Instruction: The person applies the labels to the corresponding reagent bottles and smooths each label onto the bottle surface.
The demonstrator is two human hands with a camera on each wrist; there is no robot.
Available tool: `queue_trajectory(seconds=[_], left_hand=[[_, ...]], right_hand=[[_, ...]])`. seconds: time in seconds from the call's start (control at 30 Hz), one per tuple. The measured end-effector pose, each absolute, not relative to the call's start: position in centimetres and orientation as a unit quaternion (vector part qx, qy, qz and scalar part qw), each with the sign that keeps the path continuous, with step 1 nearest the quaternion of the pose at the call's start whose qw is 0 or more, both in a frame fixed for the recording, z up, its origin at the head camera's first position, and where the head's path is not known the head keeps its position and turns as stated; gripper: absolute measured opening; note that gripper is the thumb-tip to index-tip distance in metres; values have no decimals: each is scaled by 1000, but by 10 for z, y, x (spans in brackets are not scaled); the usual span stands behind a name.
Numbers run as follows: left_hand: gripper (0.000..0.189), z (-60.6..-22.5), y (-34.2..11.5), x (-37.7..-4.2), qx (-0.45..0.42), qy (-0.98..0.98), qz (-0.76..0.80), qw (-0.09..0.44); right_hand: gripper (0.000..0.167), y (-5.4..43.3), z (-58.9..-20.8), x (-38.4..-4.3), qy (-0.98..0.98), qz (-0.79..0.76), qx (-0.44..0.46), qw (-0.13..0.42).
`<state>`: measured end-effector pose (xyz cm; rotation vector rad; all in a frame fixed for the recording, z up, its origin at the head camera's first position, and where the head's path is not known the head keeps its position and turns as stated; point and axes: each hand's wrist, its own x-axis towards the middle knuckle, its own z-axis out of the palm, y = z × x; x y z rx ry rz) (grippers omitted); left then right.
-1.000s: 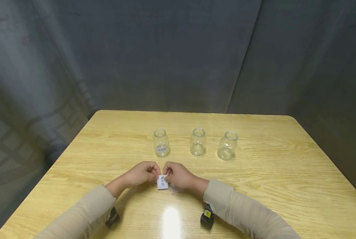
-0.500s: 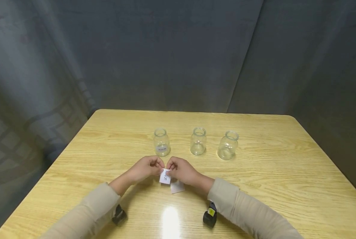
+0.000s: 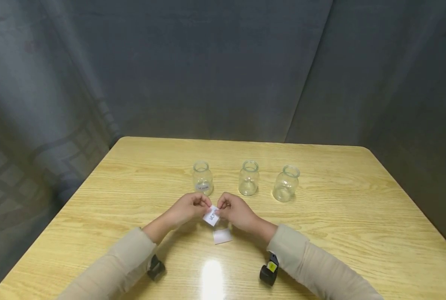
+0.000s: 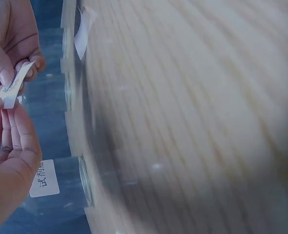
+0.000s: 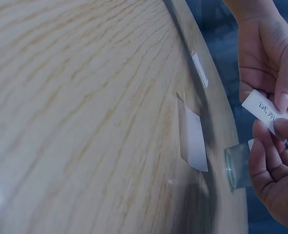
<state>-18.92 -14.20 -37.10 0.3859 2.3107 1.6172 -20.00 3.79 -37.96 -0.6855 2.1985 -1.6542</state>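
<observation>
A small white label [image 3: 210, 217] with handwriting is pinched at its upper corners, just above the table. My left hand [image 3: 189, 208] holds one side between thumb and fingertips. Opposite it, my right hand [image 3: 239, 213] pinches the other side, its thumb over part of the writing. In the right wrist view the label [image 5: 263, 108] looks slightly bent. Below the hands a blank white paper piece [image 3: 222, 236] lies on the table, its edges curling up. Beyond my left hand stands a glass jar [image 3: 202, 177] bearing a similar written label [image 4: 45, 179].
Two more glass jars stand upright in the row, a middle jar [image 3: 248, 179] and a right jar [image 3: 285, 184], with no label visible. Another thin white strip [image 5: 200, 69] lies on the wooden table [image 3: 350, 216]. Grey curtains [image 3: 223, 71] hang behind.
Both hands have moved right and slightly away from me, carrying the label, which has turned at an angle. The blank paper piece, earlier partly covered by my right hand, is now uncovered.
</observation>
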Motion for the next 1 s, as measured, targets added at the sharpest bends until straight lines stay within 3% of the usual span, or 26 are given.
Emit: queue_trajectory(seconds=[0.37,0.67,1.0], left_hand=[[13,-367,-135,-193,143,799,565,146],[14,-362,-125,-197,150,786,582,142],[16,-358,-118,-199,153,769,599,164]], right_hand=[[11,48,-378,-203,716,-651,-194,161],[27,57,-370,-202,714,-644,-228,152],[17,66,-366,-202,745,-616,-221,126]])
